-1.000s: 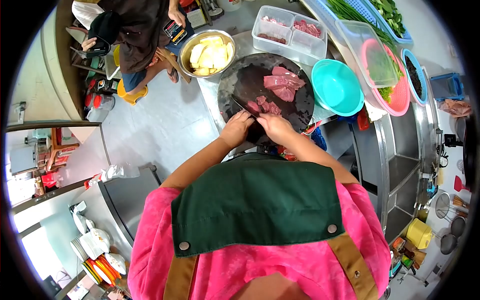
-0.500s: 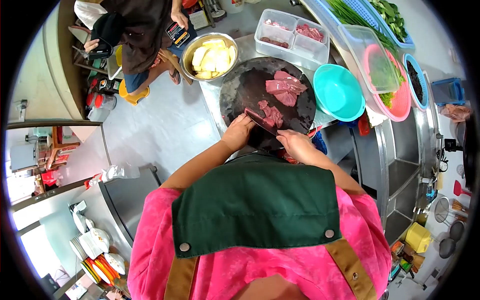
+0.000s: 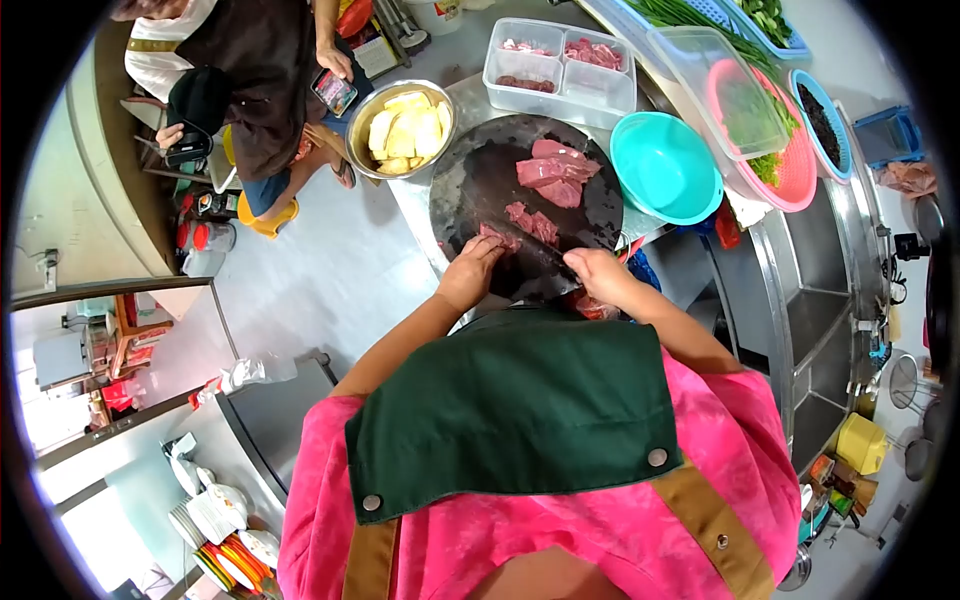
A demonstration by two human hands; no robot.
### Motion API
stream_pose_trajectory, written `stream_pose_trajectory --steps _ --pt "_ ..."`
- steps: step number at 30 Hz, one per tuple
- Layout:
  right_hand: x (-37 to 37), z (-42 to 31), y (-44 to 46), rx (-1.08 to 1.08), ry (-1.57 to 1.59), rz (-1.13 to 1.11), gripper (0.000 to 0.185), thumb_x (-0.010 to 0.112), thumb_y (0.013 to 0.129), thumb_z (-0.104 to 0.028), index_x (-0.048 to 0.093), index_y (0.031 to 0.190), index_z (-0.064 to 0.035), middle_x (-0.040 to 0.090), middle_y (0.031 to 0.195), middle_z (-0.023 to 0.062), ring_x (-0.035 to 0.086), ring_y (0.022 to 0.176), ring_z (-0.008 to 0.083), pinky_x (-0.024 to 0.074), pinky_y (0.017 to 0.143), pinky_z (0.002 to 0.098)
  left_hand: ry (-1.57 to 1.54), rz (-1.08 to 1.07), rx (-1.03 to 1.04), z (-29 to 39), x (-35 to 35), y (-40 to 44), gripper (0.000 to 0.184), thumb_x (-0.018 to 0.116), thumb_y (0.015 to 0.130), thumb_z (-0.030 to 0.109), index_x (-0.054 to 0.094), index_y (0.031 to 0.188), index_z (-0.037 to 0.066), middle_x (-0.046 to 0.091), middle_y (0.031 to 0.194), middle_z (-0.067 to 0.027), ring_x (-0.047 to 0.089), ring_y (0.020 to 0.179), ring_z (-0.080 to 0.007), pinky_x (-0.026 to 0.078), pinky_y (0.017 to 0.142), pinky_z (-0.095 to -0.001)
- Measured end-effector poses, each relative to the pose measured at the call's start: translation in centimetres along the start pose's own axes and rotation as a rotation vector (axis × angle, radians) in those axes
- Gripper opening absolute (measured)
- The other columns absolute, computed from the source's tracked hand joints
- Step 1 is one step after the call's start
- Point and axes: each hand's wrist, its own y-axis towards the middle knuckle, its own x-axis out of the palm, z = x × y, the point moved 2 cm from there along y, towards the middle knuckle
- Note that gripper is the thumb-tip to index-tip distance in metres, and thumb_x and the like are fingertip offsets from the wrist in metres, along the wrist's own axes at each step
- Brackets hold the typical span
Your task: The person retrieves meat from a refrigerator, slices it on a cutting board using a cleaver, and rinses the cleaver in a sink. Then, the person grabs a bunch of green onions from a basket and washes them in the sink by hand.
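On the round dark chopping board (image 3: 465,175), my right hand (image 3: 602,278) is closed around the handle of a knife (image 3: 535,245). The dark blade slants up and left, between cut slices of raw red meat (image 3: 535,220) and my left hand (image 3: 470,272). The left fingertips are bent and press on a small piece of meat (image 3: 498,237) by the board's near left edge. A larger chunk of meat (image 3: 558,172) lies farther back on the board, touched by neither hand.
A steel bowl of pale yellow pieces (image 3: 448,125) stands at back left, and a divided clear container with meat (image 3: 565,98) behind the board. Right of it are a turquoise basin (image 3: 668,165) and a pink basket (image 3: 795,185). Another person (image 3: 265,90) sits at upper left, holding a phone-like object.
The view has shifted slightly. The blade has moved right, away from the left fingertips, and the small piece of meat under them now shows. Both hands keep their holds.
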Motion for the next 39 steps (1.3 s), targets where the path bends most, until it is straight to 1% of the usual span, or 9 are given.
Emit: stream_pose_trajectory --steps 1,3,5,15,22,24,29,35,39 --pt "-0.6 -0.2 -0.6 0.133 0.073 -0.016 0.031 0.042 0.09 -0.027 0.059 0.093 -0.0014 0.06 0.089 0.019 0.056 0.087 0.0355 0.0439 0.077 0.0407 -0.005 -0.002 -0.003 0.1 0.1 -0.1 0.035 0.049 0.07 -0.004 0.056 0.104 0.001 0.053 0.107 -0.0113 0.048 0.105 -0.0289 0.037 0.093 -0.0353" --pt "-0.3 -0.7 -0.6 0.078 0.043 0.015 0.03 0.042 0.09 -0.026 0.06 0.092 -0.0022 0.06 0.09 0.0186 0.056 0.085 0.0359 0.0446 0.074 0.0415 -0.032 -0.007 -0.019 0.0 0.0 -0.1 0.036 0.049 0.071 0.001 0.056 0.106 0.0 0.052 0.109 -0.0113 0.045 0.108 -0.0288 0.035 0.096 -0.0337" --pt "0.0 -1.9 -0.4 -0.251 -0.069 0.096 0.029 0.042 0.09 -0.026 0.059 0.092 -0.0025 0.06 0.091 0.0181 0.056 0.085 0.0358 0.0451 0.073 0.0414 0.003 -0.007 -0.015 -0.1 0.2 0.0 0.035 0.049 0.071 0.0 0.056 0.106 0.0 0.052 0.109 -0.0117 0.045 0.108 -0.0292 0.035 0.096 -0.0338" --pt "3.0 -3.9 6.4 -0.141 -0.191 -0.009 0.037 0.038 0.091 -0.033 0.058 0.086 -0.0022 0.061 0.088 0.0171 0.056 0.087 0.0352 0.0438 0.076 0.0427 -0.028 -0.026 -0.067 -0.4 -0.2 0.1 0.033 0.049 0.071 -0.002 0.057 0.103 0.002 0.054 0.105 -0.0122 0.048 0.103 -0.0294 0.038 0.092 -0.0355" --pt "-0.5 -0.8 1.8 -0.233 -0.063 0.0 0.037 0.039 0.09 -0.031 0.059 0.082 -0.0013 0.06 0.086 0.0184 0.056 0.083 0.0362 0.0443 0.074 0.0429 0.039 0.15 -0.022 -0.5 -1.3 -0.3 0.029 0.051 0.068 -0.003 0.061 0.095 0.004 0.059 0.098 -0.0081 0.054 0.094 -0.0271 0.042 0.086 -0.033" --pt "-1.3 -0.4 1.2 0.079 0.062 0.044 0.032 0.042 0.09 -0.028 0.06 0.084 -0.0017 0.06 0.086 0.0184 0.056 0.083 0.0367 0.0445 0.073 0.0424 0.062 0.158 -0.02 -0.6 -1.2 -0.7 0.029 0.052 0.068 -0.003 0.061 0.094 0.004 0.06 0.097 -0.0076 0.054 0.094 -0.0269 0.043 0.085 -0.0326" --pt "-0.2 -2.1 0.2 -0.274 -0.109 0.085 0.028 0.046 0.088 -0.027 0.06 0.089 -0.002 0.061 0.086 0.0173 0.056 0.082 0.0358 0.0451 0.073 0.0418 -0.005 0.112 -0.053 -1.0 -0.9 -1.0 0.029 0.051 0.07 0.001 0.061 0.098 0.005 0.058 0.101 -0.0059 0.052 0.096 -0.0248 0.042 0.086 -0.0314" --pt "0.2 -2.0 -0.5 -0.262 -0.169 0.059 0.029 0.046 0.088 -0.029 0.06 0.087 -0.0035 0.061 0.087 0.0161 0.057 0.083 0.0343 0.0459 0.071 0.0418 -0.003 0.096 -0.036 -0.9 -0.9 -0.7 0.032 0.05 0.07 0.0 0.06 0.1 0.005 0.058 0.102 -0.0078 0.052 0.1 -0.0255 0.042 0.087 -0.0311" --pt "1.7 -3.3 2.0 -0.209 -0.265 0.038 0.032 0.042 0.089 -0.031 0.059 0.086 -0.0041 0.061 0.086 0.0157 0.058 0.082 0.034 0.0459 0.071 0.0425 0.03 0.108 -0.02 -0.8 -1.0 -0.4 0.031 0.051 0.068 -0.001 0.061 0.097 0.005 0.059 0.096 -0.0086 0.054 0.094 -0.0258 0.043 0.084 -0.0322"
